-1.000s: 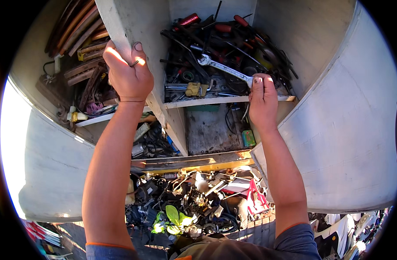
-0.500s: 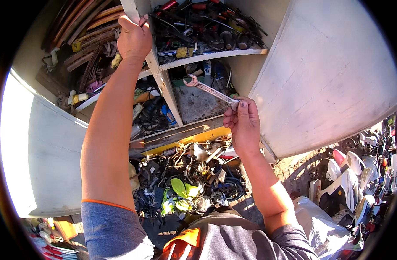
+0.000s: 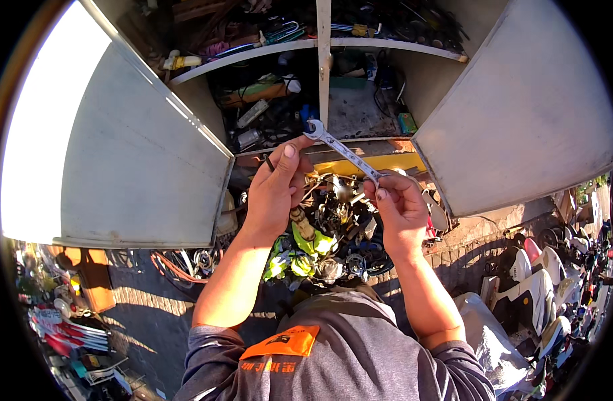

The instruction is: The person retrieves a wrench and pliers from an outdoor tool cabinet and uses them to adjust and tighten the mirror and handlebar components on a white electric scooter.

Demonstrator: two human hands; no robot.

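A silver wrench (image 3: 348, 154) slants across the space between my hands, its open jaw at the upper left. My right hand (image 3: 405, 212) pinches its lower end between thumb and fingers, which hide that end. Beside the jaw, my left hand (image 3: 274, 190) has its fingers curled closed, a fingertip at or close to the wrench head. A short dark rod-like piece (image 3: 268, 162) pokes out from the left fingers; its kind cannot be made out. Behind the wrench stands a cabinet, divided by an upright post (image 3: 323, 73).
Cabinet doors stand swung out at the left (image 3: 139, 154) and right (image 3: 520, 113). Tools and parts crowd the shelves. Below lies a heap of cables and metal parts with a yellow-green glove-like thing (image 3: 313, 240). White plastic panels (image 3: 537, 287) and a pale sack (image 3: 490, 334) lie at the right.
My left hand has come down from the top of the cabinet post to the wrench's jaw. The wrench stays in my right hand, and the view has shifted, showing more of the left door.
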